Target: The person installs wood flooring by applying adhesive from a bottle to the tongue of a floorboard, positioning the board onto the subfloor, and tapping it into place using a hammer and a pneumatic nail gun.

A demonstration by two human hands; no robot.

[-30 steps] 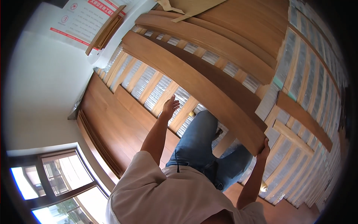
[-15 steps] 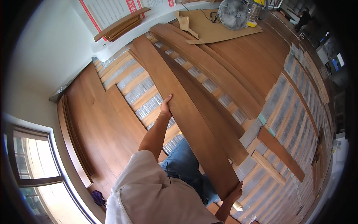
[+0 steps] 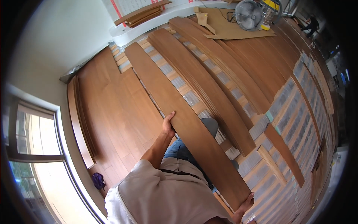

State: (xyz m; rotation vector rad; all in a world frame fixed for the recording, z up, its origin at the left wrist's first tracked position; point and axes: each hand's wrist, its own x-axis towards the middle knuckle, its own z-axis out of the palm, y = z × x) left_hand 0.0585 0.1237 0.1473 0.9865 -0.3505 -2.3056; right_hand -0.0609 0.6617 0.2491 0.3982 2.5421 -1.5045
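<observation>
A plain white wall point(image 3: 56, 41) meets a partly laid brown wooden plank floor point(image 3: 112, 108), with pale battens and silvery underlay point(image 3: 298, 112) exposed to the right. Daylight floods through a dark-framed window point(image 3: 33, 149) at lower left

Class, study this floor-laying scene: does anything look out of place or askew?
Yes. One short plank lies at an angle across the pale battens on the right, unlike the boards laid in line. The long plank held by the left hand and right hand is not seated yet.
</observation>
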